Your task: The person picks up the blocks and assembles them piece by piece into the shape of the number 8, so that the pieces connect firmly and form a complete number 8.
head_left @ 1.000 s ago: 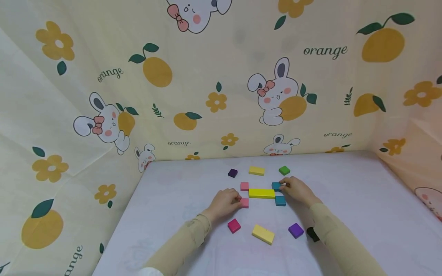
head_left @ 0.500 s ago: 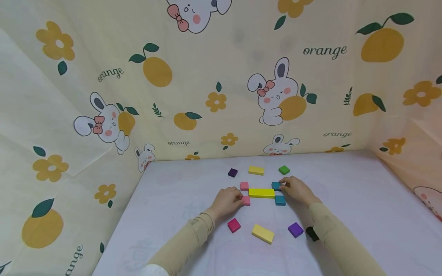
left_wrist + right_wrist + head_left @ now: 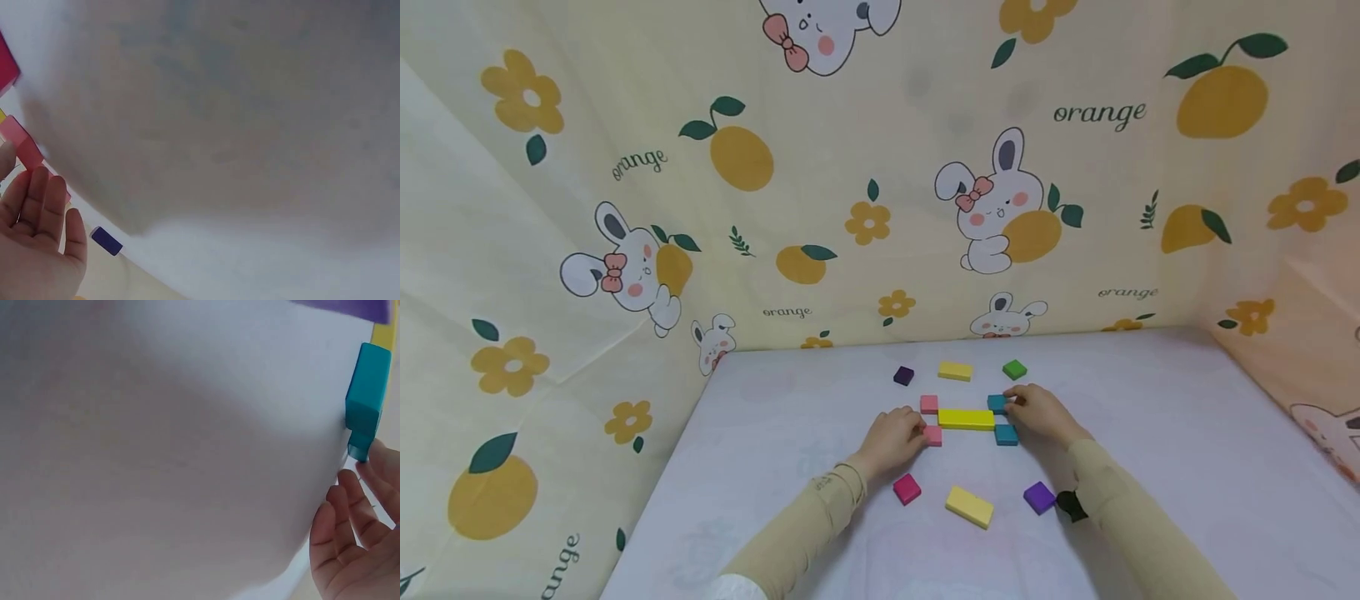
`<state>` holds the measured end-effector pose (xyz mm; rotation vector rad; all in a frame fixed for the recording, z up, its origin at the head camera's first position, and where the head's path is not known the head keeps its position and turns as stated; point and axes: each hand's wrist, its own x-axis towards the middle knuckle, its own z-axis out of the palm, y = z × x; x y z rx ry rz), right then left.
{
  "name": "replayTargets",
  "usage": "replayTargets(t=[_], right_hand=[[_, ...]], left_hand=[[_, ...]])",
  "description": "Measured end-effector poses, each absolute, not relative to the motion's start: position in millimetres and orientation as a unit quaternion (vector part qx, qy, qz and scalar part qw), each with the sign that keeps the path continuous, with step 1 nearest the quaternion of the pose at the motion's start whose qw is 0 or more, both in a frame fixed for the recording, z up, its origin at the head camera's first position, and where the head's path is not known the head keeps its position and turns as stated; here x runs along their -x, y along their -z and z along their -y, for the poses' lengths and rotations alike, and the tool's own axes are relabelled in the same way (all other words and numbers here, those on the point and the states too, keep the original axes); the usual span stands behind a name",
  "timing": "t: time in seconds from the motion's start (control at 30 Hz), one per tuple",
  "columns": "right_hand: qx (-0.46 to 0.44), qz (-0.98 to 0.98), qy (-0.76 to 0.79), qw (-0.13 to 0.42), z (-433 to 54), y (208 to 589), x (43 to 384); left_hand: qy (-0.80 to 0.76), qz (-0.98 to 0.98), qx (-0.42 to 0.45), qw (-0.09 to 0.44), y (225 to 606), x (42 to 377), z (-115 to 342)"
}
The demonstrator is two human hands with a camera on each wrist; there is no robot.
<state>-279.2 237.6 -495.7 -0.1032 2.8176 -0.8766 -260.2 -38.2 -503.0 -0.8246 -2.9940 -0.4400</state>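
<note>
Left hand: in the head view I see the left hand (image 3: pixel 891 442) at the near pink block (image 3: pixel 933 437), by the yellow bar's (image 3: pixel 966 419) near left corner; its fingers are drawn nearly together, pinching that block.
Right hand: I have the right hand (image 3: pixel 1041 415) at the far teal block (image 3: pixel 997 404), by the bar's far right corner; thumb and forefinger pinch it, the other fingers loosely bent.
Other corners: far pink block (image 3: pixel 929 404) at far left, near teal block (image 3: pixel 1006 435) at near right.
Wrist views: these show me both palms and undersides of the fingers, which the head view hides; the right one also shows the near teal block's side.
Head view only: green block (image 3: pixel 1015 369) and two pale yellow blocks, far (image 3: pixel 955 372) and near (image 3: pixel 969 507), on the white worktop (image 3: pixel 760 467).
Dark thing: beside the right sleeve (image 3: pixel 1127 508) sits a black object (image 3: pixel 1071 505); I can't tell what it is.
</note>
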Motion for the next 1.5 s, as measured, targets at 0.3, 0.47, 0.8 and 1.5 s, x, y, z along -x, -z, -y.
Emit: replayTargets(t=[0.3,0.47,0.8,1.5], right_hand=[[0.039,-0.947,0.302,0.102,-238,494,276],[0.055,-0.941,0.315,0.112,-243,493,271],[0.114,-0.933,0.321,0.116,-258,480,244],[0.181,-0.873,0.383,0.24,-279,480,182]], left_hand=[[0.162,0.953,0.258,-0.009,504,258,39],[0.164,0.952,0.258,-0.007,503,257,38],[0.149,0.954,0.262,-0.002,504,257,40],[0.151,0.953,0.263,0.006,504,256,40]])
